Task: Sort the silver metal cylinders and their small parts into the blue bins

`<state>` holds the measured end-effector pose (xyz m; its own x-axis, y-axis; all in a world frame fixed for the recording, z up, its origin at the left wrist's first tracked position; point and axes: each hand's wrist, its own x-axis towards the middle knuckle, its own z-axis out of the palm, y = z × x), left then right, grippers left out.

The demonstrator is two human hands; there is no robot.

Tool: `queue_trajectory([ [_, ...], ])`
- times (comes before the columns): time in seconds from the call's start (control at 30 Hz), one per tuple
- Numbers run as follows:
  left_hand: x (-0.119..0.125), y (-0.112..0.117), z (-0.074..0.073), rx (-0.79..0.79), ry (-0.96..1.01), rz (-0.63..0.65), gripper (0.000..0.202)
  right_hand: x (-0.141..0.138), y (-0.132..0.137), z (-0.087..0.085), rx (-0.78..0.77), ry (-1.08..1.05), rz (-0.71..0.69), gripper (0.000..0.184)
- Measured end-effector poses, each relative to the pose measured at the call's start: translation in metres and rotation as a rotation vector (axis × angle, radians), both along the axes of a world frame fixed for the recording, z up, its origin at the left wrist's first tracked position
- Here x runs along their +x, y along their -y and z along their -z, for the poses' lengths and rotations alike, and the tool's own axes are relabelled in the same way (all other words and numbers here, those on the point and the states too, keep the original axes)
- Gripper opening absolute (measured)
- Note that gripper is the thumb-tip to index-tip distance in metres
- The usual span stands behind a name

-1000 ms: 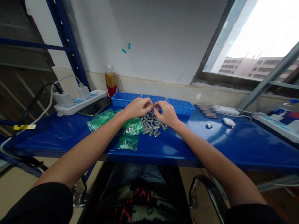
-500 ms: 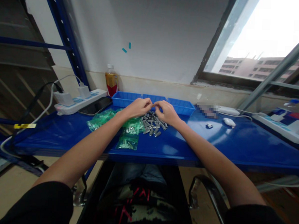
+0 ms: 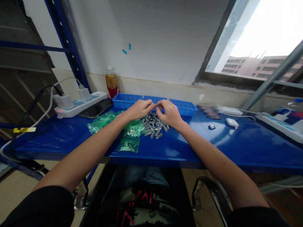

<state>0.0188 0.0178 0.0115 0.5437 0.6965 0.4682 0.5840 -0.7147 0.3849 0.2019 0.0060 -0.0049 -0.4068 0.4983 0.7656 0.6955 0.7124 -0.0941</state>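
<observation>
My left hand (image 3: 141, 109) and my right hand (image 3: 167, 111) meet fingertip to fingertip above the table, each closed in a pinch. Whatever sits between the fingertips is too small to make out. Just below them lies a loose pile of small grey metal cylinders (image 3: 154, 127). Green-tinted zip bags (image 3: 132, 129) lie beside the pile, partly under my left forearm; the nearest one (image 3: 128, 144) holds small pale pieces. Behind my hands stands a row of blue plastic bins (image 3: 183, 107), their middle part hidden by my fingers.
Left on the blue table (image 3: 165, 153) are a power strip (image 3: 92, 100), a dark phone (image 3: 97, 108) and a drink bottle (image 3: 112, 82). To the right lie a white earphone case (image 3: 232, 123), a small white piece (image 3: 211, 127), a white device (image 3: 232, 111) and another power strip (image 3: 282, 126).
The view has shifted very slightly. Both hands stay together over the pile, with only a small change in the fingers.
</observation>
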Motion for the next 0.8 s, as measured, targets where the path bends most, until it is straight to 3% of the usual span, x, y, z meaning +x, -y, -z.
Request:
queue_trajectory([
  [0.23,0.0015,-0.0016,0.0057,0.090,0.007,0.066,0.026,0.0017,-0.0036,0.0016,-0.031,-0.060,0.029,0.012],
  [0.47,0.0031,-0.0051,0.0097,0.172,0.026,0.051,0.020,0.0015,-0.0029,0.0015,-0.035,-0.074,0.019,0.012],
  [0.63,0.0030,-0.0074,0.0096,0.126,0.078,0.065,0.024,0.0043,-0.0022,-0.0022,0.012,-0.026,-0.009,0.020],
  [0.8,0.0055,-0.0061,0.0075,-0.017,0.138,0.094,0.029,0.0062,-0.0018,-0.0046,0.028,0.083,-0.028,0.015],
])
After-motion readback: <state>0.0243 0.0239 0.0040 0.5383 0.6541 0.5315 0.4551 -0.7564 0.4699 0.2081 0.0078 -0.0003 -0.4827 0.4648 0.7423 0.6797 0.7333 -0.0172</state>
